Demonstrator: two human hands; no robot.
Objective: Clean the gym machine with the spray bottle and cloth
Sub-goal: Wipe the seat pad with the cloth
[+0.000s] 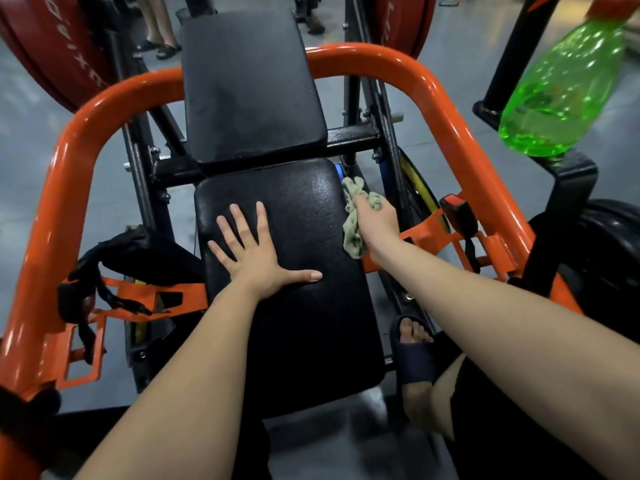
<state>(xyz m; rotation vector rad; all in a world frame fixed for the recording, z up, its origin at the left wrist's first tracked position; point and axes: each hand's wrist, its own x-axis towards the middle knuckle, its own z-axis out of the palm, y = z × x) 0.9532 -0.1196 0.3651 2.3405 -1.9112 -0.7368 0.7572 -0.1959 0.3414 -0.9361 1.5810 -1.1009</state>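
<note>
Step in hand: wiping. The left hand (pixel 258 258) lies flat on the seat pad (pixel 304 341), fingers straight and spread, holding nothing; it appears to serve as a brace. The right hand (pixel 375 221) is curled round a bunched cloth (pixel 352 239) at the pad's right edge. The spray bottle (pixel 561 95) is well apart at upper right, probably resting on a black bracket; its base contact is unclear. Next move: draw the cloth across the seat pad. This calls for lifting the left hand clear. The back pad (pixel 249 88) and orange frame (pixel 69 161) would follow.

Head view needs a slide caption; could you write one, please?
Left hand flat on seat pad; right hand holds cloth at its right edge.
</note>
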